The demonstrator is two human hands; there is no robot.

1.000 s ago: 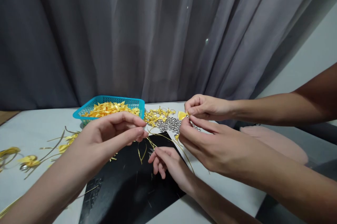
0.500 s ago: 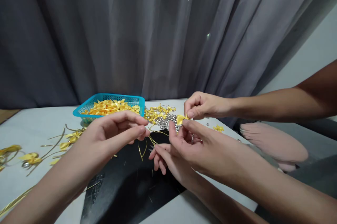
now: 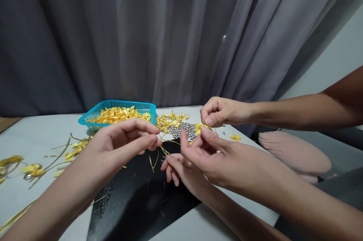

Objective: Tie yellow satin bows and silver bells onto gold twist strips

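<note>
My left hand [image 3: 129, 141] reaches in from the lower left, its thumb and fingertips pinched on thin gold wire [image 3: 161, 143]. Below and to the right is my right hand [image 3: 181, 169], with the thumb and forefinger closed near the wire ends and the other fingers loosely curled. A small grey pointed bit shows at its fingertips; I cannot make out what it is. Above my right hand, another person's upper hand [image 3: 217, 110] pinches a yellow ribbon piece [image 3: 201, 127]. That person's lower hand [image 3: 210, 150] touches the ribbon's near side.
A blue basket [image 3: 85, 120] of yellow ribbon pieces stands at the back. Silver beads [image 3: 184, 130] lie right of it. Finished-looking ribbon-and-wire pieces [image 3: 75, 150] lie at left. A black mat [image 3: 136, 203] covers the white table's middle. A bare foot [image 3: 295, 152] is at right.
The other person's hands and the yellow ribbon have shifted slightly right, and their lower thumb has risen onto it. My own two hands have barely moved.
</note>
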